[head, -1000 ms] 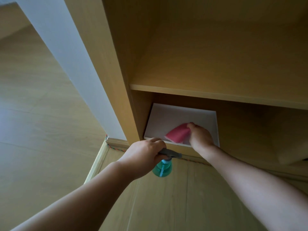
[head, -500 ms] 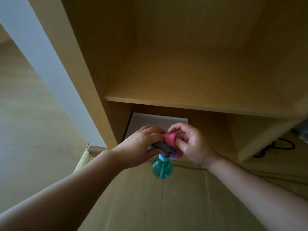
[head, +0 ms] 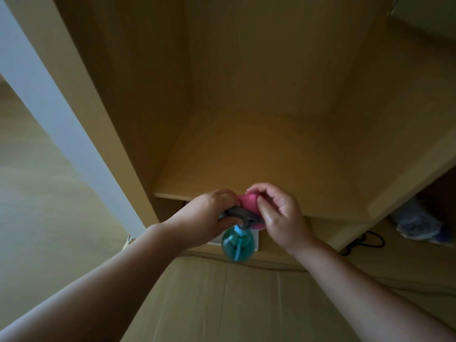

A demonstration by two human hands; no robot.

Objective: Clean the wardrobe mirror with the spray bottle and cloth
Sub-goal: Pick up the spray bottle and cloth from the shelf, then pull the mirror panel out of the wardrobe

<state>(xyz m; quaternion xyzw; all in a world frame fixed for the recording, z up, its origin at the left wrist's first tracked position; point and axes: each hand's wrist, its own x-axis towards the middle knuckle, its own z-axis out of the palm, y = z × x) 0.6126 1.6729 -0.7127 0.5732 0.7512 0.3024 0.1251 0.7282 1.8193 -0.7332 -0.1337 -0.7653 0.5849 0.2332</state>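
The left hand [head: 209,213] was clamped on the grey trigger head of the bottle [head: 238,244], which hung below it in front of the wardrobe [head: 259,149]. The right hand [head: 278,215] pinched the pink cloth [head: 248,202] bunched against the nozzle. Best here, I'd say, to keep the nozzle square to the cloth and squeeze briefly. The bottle showed blue-green liquid with a dip tube inside. The shelf looked bare. No mirror was in view.

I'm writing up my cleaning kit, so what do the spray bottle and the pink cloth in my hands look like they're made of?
Spray bottle: likely translucent teal plastic, since the dip tube shows through, with an opaque matte grey trigger head. Pink cloth: soft matte fabric, bunched between the fingers; the weave is too small to tell.
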